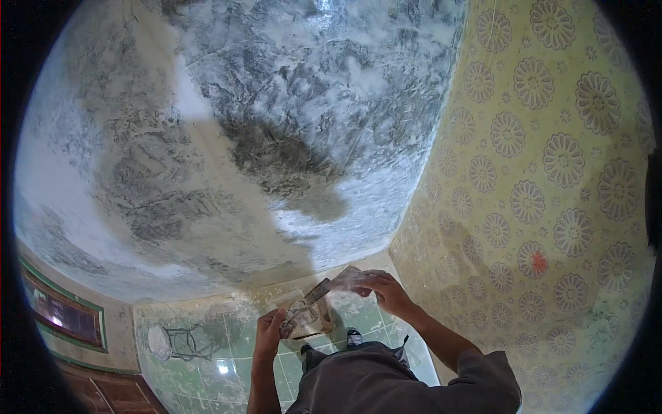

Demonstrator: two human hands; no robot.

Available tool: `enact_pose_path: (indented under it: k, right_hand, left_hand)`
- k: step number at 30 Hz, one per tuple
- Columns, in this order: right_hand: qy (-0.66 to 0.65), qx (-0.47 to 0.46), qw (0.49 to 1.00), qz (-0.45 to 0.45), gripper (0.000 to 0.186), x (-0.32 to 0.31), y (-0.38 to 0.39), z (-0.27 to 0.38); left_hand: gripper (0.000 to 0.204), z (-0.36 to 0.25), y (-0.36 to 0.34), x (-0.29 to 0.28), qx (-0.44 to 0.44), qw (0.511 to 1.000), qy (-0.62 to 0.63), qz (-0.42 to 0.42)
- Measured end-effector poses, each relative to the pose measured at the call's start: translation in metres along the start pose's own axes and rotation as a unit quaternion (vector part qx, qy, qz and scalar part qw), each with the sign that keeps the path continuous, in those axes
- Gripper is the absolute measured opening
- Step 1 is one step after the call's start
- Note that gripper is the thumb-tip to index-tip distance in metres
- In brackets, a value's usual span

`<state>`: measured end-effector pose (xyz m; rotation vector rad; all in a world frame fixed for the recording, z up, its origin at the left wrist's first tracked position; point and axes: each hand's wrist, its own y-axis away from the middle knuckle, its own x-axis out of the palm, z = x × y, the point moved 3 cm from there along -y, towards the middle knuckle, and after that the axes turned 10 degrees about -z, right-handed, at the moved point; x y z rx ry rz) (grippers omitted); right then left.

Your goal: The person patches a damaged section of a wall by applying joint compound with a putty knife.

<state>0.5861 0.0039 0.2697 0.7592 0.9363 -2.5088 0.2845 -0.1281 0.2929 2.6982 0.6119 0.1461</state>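
Observation:
My right hand (387, 293) is closed on a flat, greyish blade-like tool (347, 279), blurred, that looks like a putty scraper and points left. Close to its tip is a dark, narrow flat piece (317, 290); I cannot tell whether the two touch. My left hand (269, 330) is closed, thumb up, at the side of a smeared grey and tan thing (298, 319). That thing may be a board with putty on it, but its kind is unclear. A brown-edged box-like object (326, 319) shows behind or beneath it, partly covered.
Ahead rises a wall (331, 103) patched with grey and white plaster. A yellow wall (527, 200) with flower patterns is on the right. Green tiles (241, 372) cover the floor, where a round-topped stool (181, 343) with dark legs lies or stands. Wooden frames (65, 310) line the lower left.

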Motion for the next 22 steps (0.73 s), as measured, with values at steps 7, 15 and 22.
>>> enact_pose_path:
  k: [7,15,22]
  right_hand:
    - [-0.456,0.508,0.722,-0.112,0.017,0.043,0.016,0.009]
    - [-0.636,0.385,0.642,-0.189,0.023,0.051,0.003,0.021]
    - [-0.129,0.053,0.977,-0.161,0.033,0.078,-0.041,0.102]
  left_hand:
    - [0.028,-0.027,0.001,0.015,0.303,0.937,-0.168,-0.028]
    - [0.027,0.007,-0.028,-0.048,0.423,0.848,-0.317,-0.044]
    - [0.034,0.039,-0.029,-0.102,0.086,0.990,-0.108,0.023]
